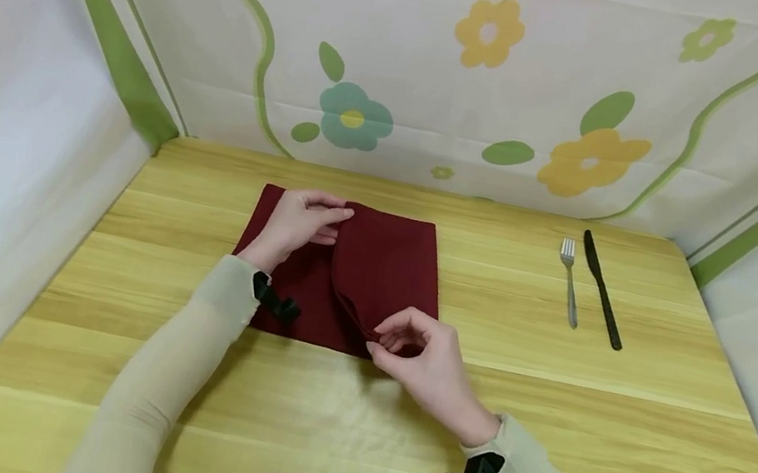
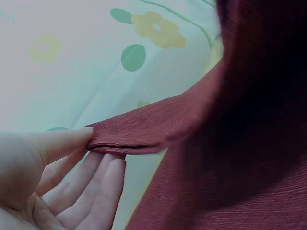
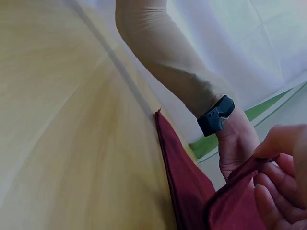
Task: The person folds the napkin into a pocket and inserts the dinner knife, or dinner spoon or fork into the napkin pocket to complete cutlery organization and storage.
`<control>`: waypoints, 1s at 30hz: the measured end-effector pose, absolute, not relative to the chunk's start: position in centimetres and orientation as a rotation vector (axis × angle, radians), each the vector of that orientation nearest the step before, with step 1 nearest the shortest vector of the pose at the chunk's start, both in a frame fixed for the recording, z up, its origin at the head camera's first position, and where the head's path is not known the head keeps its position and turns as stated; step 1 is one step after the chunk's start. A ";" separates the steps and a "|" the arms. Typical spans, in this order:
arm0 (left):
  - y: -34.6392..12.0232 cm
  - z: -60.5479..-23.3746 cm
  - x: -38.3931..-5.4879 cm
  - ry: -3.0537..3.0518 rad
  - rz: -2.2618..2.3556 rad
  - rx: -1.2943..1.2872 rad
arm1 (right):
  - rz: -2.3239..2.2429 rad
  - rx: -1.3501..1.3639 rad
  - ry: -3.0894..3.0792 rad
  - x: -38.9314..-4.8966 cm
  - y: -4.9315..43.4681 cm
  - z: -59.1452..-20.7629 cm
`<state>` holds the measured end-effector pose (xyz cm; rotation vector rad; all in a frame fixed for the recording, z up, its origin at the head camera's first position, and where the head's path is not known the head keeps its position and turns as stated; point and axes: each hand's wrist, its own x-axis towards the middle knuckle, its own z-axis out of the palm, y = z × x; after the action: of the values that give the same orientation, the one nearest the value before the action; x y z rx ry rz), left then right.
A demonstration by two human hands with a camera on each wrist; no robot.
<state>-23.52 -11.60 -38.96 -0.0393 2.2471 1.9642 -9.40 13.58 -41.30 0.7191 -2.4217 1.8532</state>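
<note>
A dark red cloth napkin (image 1: 390,260) lies on the wooden table, its lifted flap folded over part of the layer below. At the flap's far corner my left hand (image 1: 301,224) pinches the edge between thumb and fingers. The left wrist view shows that thumb on top of the doubled napkin edge (image 2: 129,143), the fingers underneath. My right hand (image 1: 422,358) pinches the flap's near corner. In the right wrist view the right hand (image 3: 285,177) grips the raised napkin corner (image 3: 240,184), and the lower layer rests on the table.
To the right on the wooden table (image 1: 681,425) lie a fork (image 1: 569,283) and a black knife (image 1: 602,290), side by side. A white curtain with printed flowers (image 1: 421,41) stands behind the table's far edge, and white fabric hangs at both sides.
</note>
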 end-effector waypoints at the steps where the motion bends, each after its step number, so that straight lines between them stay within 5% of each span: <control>1: -11.7 -38.7 -23.6 2.258 1.968 -0.042 | 1.858 0.728 -2.397 -9.4 13.5 -41.1; 8: -11.8 -38.1 -24.3 2.299 1.988 -0.066 | 1.703 1.061 -2.197 -9.4 12.2 -40.7; 30: -12.9 -36.0 -25.4 2.374 1.970 -0.013 | 1.655 1.234 -2.191 -10.4 10.0 -41.1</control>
<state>-25.41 -12.91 -36.04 -0.0132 2.3736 1.9700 -10.40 10.03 -41.07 1.2338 -2.1906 1.6546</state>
